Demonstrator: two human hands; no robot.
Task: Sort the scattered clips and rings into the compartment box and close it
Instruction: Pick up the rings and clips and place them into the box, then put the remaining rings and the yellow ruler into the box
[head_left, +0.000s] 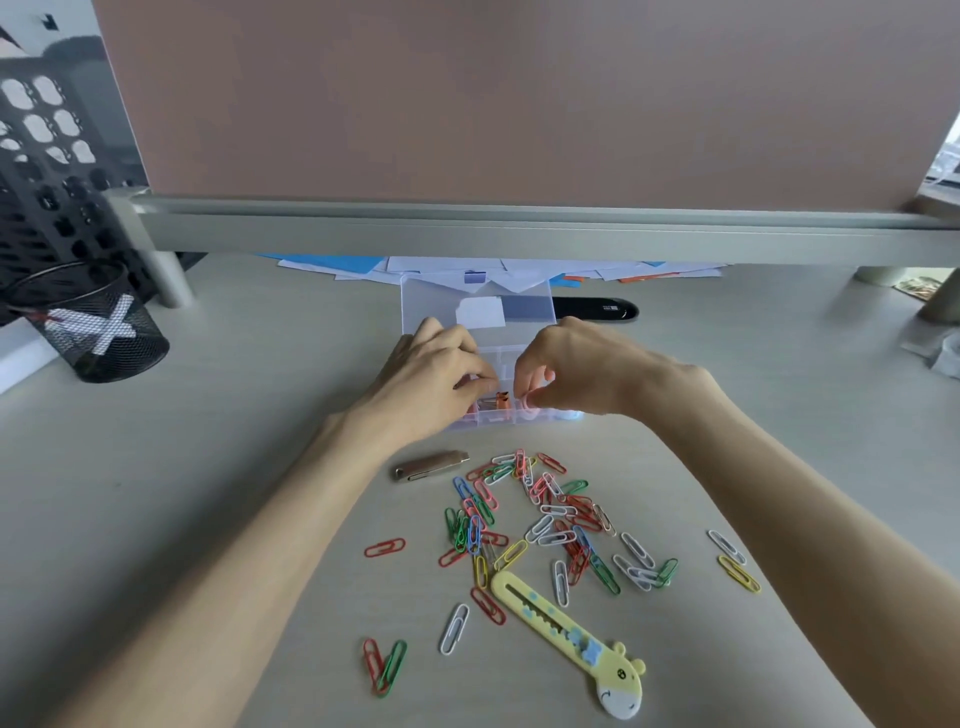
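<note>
Pale desk (182, 493) bears compartment box (493, 417), paper clips (556, 538), giraffe cutter (566, 629), mesh cup (98, 332).

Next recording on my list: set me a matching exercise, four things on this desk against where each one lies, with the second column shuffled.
Things:
1. compartment box
2. giraffe cutter
3. mesh cup
4. paper clips

Places:
A. far left of the desk
B. nearest the camera
C. under the left hand and right hand
D. scattered between box and cutter

Pairs: 1-C, 2-B, 3-A, 4-D
</note>
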